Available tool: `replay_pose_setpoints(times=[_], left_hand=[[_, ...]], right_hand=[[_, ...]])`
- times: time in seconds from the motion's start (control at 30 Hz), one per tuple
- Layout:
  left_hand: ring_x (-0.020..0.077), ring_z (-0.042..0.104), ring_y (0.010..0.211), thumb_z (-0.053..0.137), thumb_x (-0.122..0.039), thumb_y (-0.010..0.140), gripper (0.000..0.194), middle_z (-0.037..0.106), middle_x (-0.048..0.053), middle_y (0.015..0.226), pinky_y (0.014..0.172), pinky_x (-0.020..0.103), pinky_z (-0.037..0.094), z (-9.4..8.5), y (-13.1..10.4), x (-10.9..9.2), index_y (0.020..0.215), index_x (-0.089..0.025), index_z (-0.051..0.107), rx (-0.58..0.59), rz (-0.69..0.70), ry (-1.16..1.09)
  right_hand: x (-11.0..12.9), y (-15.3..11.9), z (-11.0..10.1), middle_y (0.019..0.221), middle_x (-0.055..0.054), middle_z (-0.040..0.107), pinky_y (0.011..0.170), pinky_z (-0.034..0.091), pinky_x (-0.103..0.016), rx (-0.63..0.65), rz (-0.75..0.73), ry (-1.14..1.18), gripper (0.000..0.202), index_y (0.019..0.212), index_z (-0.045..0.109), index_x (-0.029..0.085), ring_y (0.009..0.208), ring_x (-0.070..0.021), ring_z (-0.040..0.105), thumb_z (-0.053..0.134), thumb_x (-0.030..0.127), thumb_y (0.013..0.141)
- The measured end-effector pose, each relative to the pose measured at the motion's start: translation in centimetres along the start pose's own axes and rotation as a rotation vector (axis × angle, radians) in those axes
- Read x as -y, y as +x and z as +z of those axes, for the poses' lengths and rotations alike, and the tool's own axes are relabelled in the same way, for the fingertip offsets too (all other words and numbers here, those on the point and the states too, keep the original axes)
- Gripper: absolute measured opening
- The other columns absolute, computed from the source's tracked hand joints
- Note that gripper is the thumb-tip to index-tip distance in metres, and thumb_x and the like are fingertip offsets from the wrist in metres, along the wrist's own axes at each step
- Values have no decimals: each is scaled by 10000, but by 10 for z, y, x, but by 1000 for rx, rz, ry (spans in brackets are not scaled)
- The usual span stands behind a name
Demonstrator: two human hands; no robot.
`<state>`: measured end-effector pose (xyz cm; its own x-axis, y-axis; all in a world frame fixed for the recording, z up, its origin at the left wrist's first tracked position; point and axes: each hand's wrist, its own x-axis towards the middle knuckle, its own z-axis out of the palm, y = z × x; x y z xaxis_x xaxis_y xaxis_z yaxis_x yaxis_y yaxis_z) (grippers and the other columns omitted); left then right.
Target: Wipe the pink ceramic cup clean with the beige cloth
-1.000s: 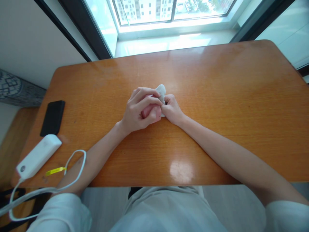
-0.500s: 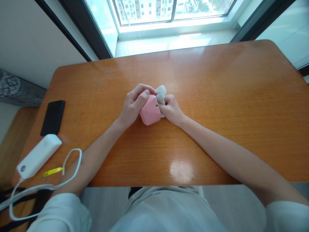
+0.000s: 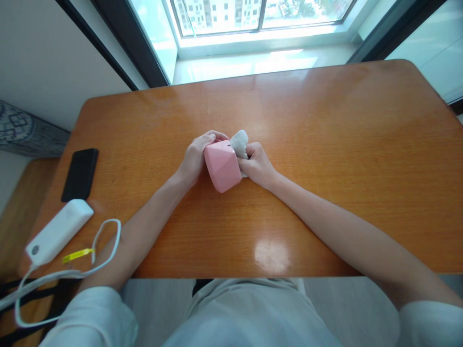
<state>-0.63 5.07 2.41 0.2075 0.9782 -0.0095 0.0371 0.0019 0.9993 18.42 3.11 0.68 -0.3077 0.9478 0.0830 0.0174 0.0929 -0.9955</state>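
A pink faceted box-like object [image 3: 223, 167] with a small dark slot near its top edge is held over the middle of the table. My left hand [image 3: 197, 153] wraps round its left and far side, closed on it. On the other side, my right hand [image 3: 257, 164] is closed on a bunched light grey cloth [image 3: 239, 142], pressed against the pink object's right face. Part of the cloth sticks up beyond my right fingers, and a bit shows below them. The object's underside and far face are hidden.
The brown wooden table [image 3: 343, 144] stretches below a window. At its left lie a black phone [image 3: 80, 174] and a white power strip [image 3: 60, 232]. Its white cable [image 3: 117, 236], with a yellow tag [image 3: 77, 255], loops over my left forearm.
The pink object has turned in my left hand, showing a broader face, with its slot now higher. My left thumb has shifted back off the front. The right hand stays nearly in place with the cloth.
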Motion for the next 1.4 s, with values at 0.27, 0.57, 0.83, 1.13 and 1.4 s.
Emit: replay_pose_setpoints(times=[0.27, 0.57, 0.83, 1.13, 1.4], left_hand=[[220, 738, 940, 564, -463, 1058, 355, 824, 57, 1008, 911, 362, 602, -4, 2, 2, 962, -219, 803, -49, 86, 117], [256, 770, 1112, 479, -620, 1177, 455, 816, 66, 1151, 1053, 473, 617, -1, -18, -1, 1062, -301, 782, -179, 744, 394], [326, 782, 1234, 829, -682, 924, 319, 846, 31, 1102, 1307, 642, 484, -7, -18, 12, 986, -370, 838, 230, 746, 596], [360, 746, 1191, 789, -576, 904, 243, 839, 63, 1082, 1147, 610, 523, 6, -26, 4, 893, -333, 796, 94, 787, 677], [328, 721, 1082, 688, -717, 975, 439, 813, 86, 1023, 1100, 554, 575, 18, -33, -15, 849, -307, 786, -6, 635, 493]], right_hand=[[0, -1, -1, 571, 64, 348, 526, 236, -252, 1, -7, 9, 476, 548, 418, 243, 574, -74, 301, 753, 462, 805], [4, -1, 1, 583, 64, 343, 528, 241, -246, 12, -3, 11, 419, 554, 421, 240, 592, -75, 291, 709, 438, 784], [-1, 2, -1, 582, 57, 378, 527, 262, -244, -2, -77, -14, 238, 568, 472, 236, 589, -86, 332, 592, 369, 724], [2, 1, -1, 620, 54, 389, 534, 264, -256, 8, -66, -1, 270, 577, 465, 237, 615, -89, 327, 657, 352, 728], [2, -1, -1, 599, 64, 350, 529, 244, -254, -11, -76, -2, 357, 570, 415, 246, 598, -77, 292, 680, 381, 768]])
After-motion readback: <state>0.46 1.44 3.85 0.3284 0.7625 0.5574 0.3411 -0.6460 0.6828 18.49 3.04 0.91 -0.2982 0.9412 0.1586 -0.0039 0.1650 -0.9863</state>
